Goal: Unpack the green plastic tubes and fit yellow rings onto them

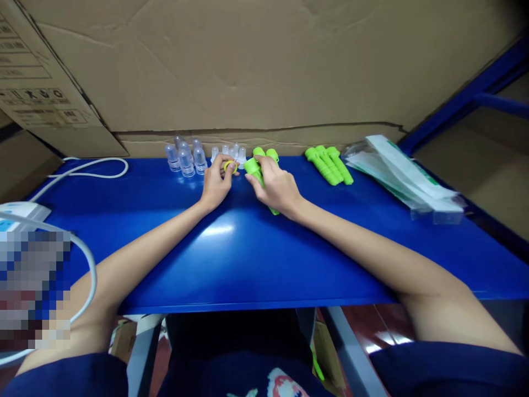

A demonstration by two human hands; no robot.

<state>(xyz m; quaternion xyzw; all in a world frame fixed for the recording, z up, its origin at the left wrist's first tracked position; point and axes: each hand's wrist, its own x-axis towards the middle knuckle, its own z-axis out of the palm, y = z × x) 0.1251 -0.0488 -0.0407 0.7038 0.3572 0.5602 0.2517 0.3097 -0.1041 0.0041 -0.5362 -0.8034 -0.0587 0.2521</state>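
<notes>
Yellow ring (230, 165) sits at the far middle of the blue table (248, 259), pinched in the curled fingertips of the left hand (215, 184), just left of the right hand. At the far left a white cable (93, 167) loops over the table edge. Right of it, a cluster of clear plastic caps (185, 157) stands against the cardboard wall (264, 66), just beyond the left hand. The right hand (276, 187) is closed around a few green plastic pieces (253, 165), whose tips almost meet the yellow ring; one end pokes out under the palm. Further right, a separate group of green pieces (328, 164) lies loose on the table, and past that rests a stack of clear packets (407, 179).
</notes>
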